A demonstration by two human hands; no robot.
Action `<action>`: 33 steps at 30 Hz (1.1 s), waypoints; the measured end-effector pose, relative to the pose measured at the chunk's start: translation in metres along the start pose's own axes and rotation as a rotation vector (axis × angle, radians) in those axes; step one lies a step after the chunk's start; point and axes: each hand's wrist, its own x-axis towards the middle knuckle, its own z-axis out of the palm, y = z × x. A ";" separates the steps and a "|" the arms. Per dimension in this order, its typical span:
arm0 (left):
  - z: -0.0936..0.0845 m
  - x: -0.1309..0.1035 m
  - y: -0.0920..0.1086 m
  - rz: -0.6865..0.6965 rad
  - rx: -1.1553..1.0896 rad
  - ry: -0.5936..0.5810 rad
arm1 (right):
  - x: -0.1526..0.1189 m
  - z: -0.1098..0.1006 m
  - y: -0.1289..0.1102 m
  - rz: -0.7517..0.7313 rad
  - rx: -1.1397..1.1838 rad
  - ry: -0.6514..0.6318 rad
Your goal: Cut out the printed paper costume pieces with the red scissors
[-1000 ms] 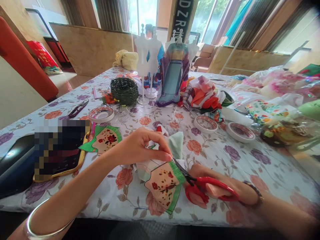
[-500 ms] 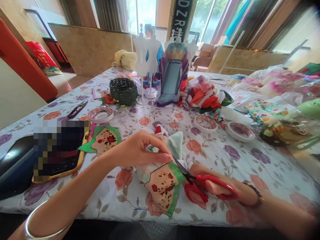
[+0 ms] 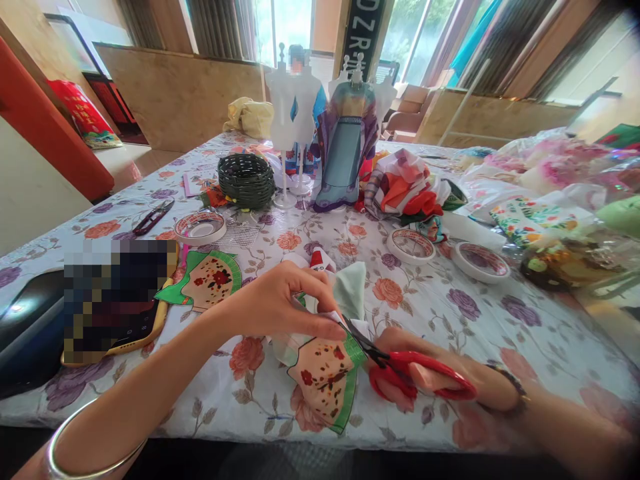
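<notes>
Dark green wickerwork forms the round basket (image 3: 246,180) standing near the white dress forms (image 3: 284,113) on the counter (image 3: 540,373); its inside is too dark to read, and scraps of coloured cloth (image 3: 214,195) lie beside its base. At the right, clear plastic wrapping (image 3: 555,190) is heaped around fluffy pink pieces (image 3: 557,163), blurred towards the edge. A white bag (image 3: 533,220) printed with flowers and leaves lies in front of them, its contents hidden. On the floor at far left stands a red printed bag (image 3: 86,115), also of hidden contents.

The cut-out fabric piece (image 3: 327,377) is at the near side of the counter, below the left hand (image 3: 295,303). It has a peach ground speckled with red flowers and small dark flecks, a bright green band curving along its outer edge, and a thin dark outline. A similar piece (image 3: 213,280) lies beside the phone (image 3: 145,327).

The left hand's grip is pinched on the fabric piece at its upper corner. The right hand's grip is closed around the red handles of the scissors (image 3: 400,360), whose black blades meet the green band's upper end; how far they are parted is unclear.
</notes>
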 end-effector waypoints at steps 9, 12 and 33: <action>-0.002 0.000 0.003 -0.041 0.016 -0.039 | 0.005 -0.005 -0.001 0.047 0.091 -0.004; -0.002 0.000 0.002 -0.052 0.028 -0.042 | 0.004 -0.003 -0.001 0.024 0.107 0.004; 0.000 -0.001 0.000 -0.037 0.025 -0.019 | -0.002 0.003 0.004 0.085 0.193 0.057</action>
